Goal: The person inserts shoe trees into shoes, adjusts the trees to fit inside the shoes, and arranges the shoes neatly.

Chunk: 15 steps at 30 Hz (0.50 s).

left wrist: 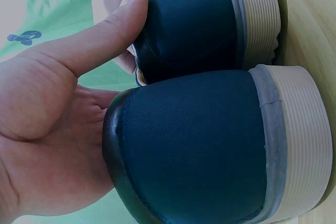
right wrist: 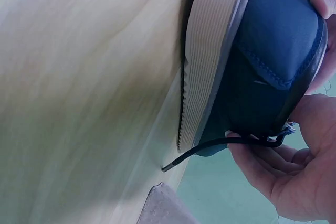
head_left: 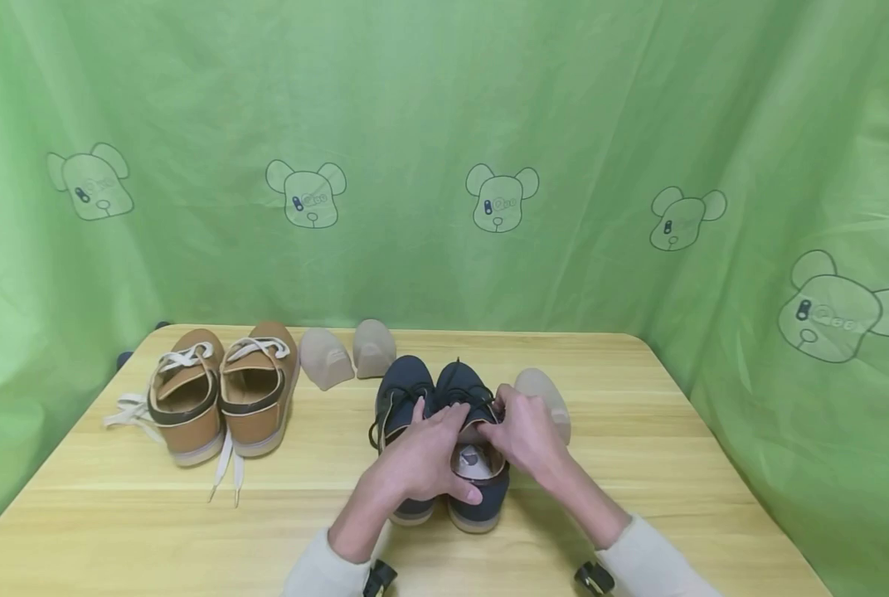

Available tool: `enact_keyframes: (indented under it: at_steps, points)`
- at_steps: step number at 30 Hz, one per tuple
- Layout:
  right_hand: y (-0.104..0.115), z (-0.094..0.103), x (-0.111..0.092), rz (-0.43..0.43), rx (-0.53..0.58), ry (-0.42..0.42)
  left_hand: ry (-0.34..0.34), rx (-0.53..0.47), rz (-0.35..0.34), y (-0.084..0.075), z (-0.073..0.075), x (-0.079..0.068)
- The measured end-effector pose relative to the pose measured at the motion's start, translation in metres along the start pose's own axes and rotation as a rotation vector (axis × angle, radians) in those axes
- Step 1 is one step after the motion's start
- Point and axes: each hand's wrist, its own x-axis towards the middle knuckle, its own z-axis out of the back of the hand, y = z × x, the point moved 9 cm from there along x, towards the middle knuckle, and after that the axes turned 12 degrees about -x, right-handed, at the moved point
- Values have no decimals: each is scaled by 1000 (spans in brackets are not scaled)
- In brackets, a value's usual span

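Observation:
Two navy lace-up shoes stand side by side, toes pointing away: the left shoe [head_left: 405,376] and the right shoe [head_left: 482,507]. Across them lies my left hand [head_left: 425,458], fingers extended near the right shoe's laces. Its thumb [left wrist: 126,17] touches that shoe's heel collar; its other fingertips are partly hidden. My right hand [head_left: 527,427] pinches the right shoe's opening beside the laces, fingers outside and thumb toward the inside. A black lace end [right wrist: 197,151] hangs over the side there. Inside the shoe a pale insole [head_left: 474,462] shows. A beige toe-shaped insert [head_left: 545,390] lies beyond my right hand.
Two more beige inserts, one left [head_left: 327,358] and one right [head_left: 374,348], lie toward the table's back edge. A pair of brown shoes [head_left: 258,427] with loose white laces stands at the left. Green curtain [head_left: 415,99] surrounds the wooden table [head_left: 638,497].

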Motion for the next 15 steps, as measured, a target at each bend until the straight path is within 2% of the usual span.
enact_keyframes:
  at_steps: [8, 15]
  points:
    - [2, -3, 2, 16, -13, 55, 12, -6, 5, 2, -1, 1]
    - [5, -1, 4, 27, -4, 34, 25, 0, 7, 5, -2, 3]
